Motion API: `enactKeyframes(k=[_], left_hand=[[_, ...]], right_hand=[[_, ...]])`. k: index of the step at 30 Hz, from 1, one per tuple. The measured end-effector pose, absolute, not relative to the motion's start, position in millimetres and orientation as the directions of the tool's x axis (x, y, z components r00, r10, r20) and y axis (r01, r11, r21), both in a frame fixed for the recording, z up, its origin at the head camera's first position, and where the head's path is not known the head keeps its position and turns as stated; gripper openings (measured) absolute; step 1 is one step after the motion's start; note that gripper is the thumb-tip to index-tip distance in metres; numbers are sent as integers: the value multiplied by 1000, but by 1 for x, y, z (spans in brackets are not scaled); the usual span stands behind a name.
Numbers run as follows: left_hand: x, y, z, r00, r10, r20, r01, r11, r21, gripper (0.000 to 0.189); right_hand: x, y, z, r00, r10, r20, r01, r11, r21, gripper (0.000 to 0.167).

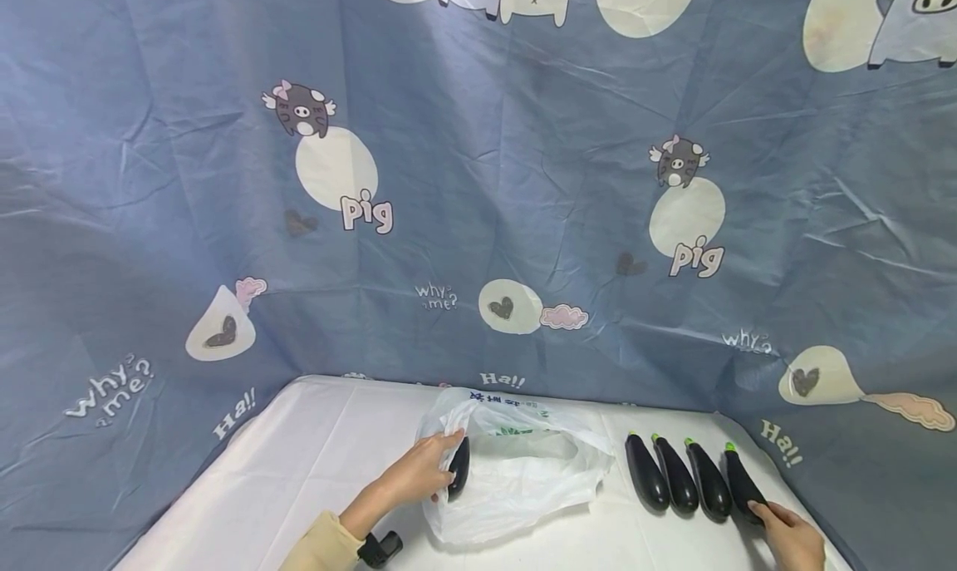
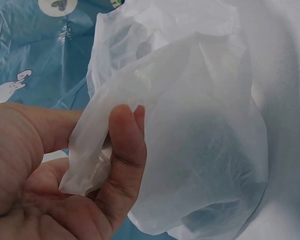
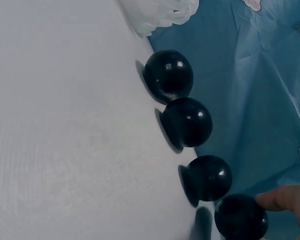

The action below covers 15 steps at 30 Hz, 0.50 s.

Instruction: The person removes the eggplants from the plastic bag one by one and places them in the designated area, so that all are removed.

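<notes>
A white plastic bag [image 1: 516,504] lies on the table with its mouth spread open. My left hand [image 1: 429,471] pinches the bag's left edge; in the left wrist view the thumb and fingers [image 2: 127,145] hold a fold of the thin plastic. Just inside the mouth, beside those fingers, shows a dark eggplant [image 1: 460,469]. At the right, my right hand [image 1: 794,539] grips the rounded lower end of the rightmost eggplant [image 1: 740,479], whose green stem points away. In the right wrist view a fingertip [image 3: 270,199] presses on this eggplant's glossy end [image 3: 240,217].
Three more eggplants lie side by side between bag and right hand: one nearest the bag [image 1: 647,475], a middle one [image 1: 677,478] and another [image 1: 709,484]. A white cloth covers the table [image 1: 314,446]. Behind it hangs a blue printed curtain [image 1: 478,180].
</notes>
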<state>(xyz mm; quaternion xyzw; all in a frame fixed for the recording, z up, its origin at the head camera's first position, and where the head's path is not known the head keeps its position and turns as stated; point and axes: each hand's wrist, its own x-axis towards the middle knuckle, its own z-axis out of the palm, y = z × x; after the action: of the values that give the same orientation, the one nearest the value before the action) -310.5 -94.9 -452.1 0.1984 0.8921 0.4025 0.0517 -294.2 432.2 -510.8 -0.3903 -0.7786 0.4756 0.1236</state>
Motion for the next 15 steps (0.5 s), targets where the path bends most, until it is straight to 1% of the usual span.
enactKeyframes(k=[5, 12, 15], left_hand=[[-311, -94, -453, -916, 397, 58, 307, 601, 738, 70], [-310, -94, -451, -915, 399, 58, 306, 594, 744, 69], [-310, -95, -451, -915, 400, 57, 305, 592, 746, 69]], right_hand=[[-294, 435, -515, -658, 736, -156, 484, 255, -837, 54], [-291, 437, -517, -664, 740, -108, 453, 283, -845, 55], [-291, 437, -517, -659, 745, -106, 453, 280, -846, 55]])
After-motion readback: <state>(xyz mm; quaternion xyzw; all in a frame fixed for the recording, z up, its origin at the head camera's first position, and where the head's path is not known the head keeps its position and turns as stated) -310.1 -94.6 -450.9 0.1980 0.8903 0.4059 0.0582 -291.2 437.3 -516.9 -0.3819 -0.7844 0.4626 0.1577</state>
